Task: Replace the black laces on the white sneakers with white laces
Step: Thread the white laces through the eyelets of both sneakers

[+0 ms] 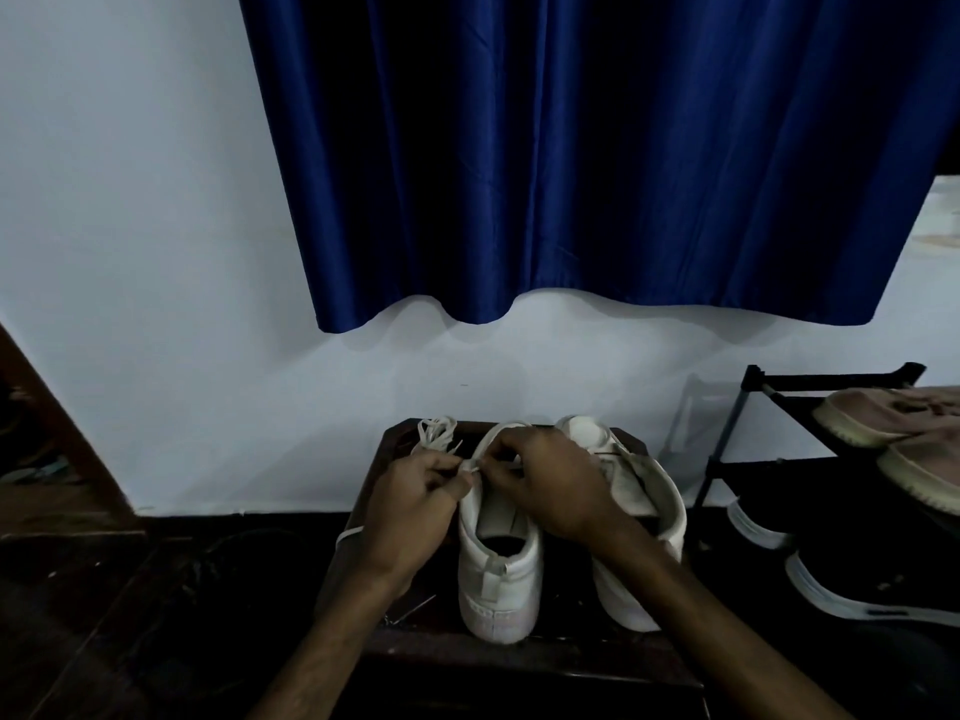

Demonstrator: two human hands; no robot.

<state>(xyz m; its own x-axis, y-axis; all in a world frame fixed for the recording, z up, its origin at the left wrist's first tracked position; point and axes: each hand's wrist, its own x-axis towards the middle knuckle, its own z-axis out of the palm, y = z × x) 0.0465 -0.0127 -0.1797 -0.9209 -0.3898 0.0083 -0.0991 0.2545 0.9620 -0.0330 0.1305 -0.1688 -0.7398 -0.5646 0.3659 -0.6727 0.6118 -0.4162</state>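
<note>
Two bare forearms reach in from the bottom edge, both cut off below the elbow. They lie over a dark wooden counter [467,662] whose front and corners sink into shadow.

One white leather sneaker [498,563] stands upright on it, heel towards the camera; its toe and eyelets are hidden behind the hands. Just right of this sneaker stands a second white sneaker [644,491], partly covered by the right forearm. That makes two sneakers.

Over the first sneaker's forepart, the left grip [415,506] has its fingers curled, pinching a flat white lace [470,466]. The right grip [550,485] meets it there, fingertips closed on the same lace. How the lace enters the shoe cannot be seen. Left of that sneaker a pale strand [350,535] loops off the counter's edge. A thin dark line near its heel is too faint to name.

Beyond the sneaker, to its left, lies one loose bundle of white laces [436,433].

Well right of the sneaker is a black metal shoe rack [727,444], cut by the frame, bearing two pinkish shoes [883,413] above two black shoes with white soles [857,595].

Behind it rises a pale wall [156,252] and one dark blue curtain [571,174].
</note>
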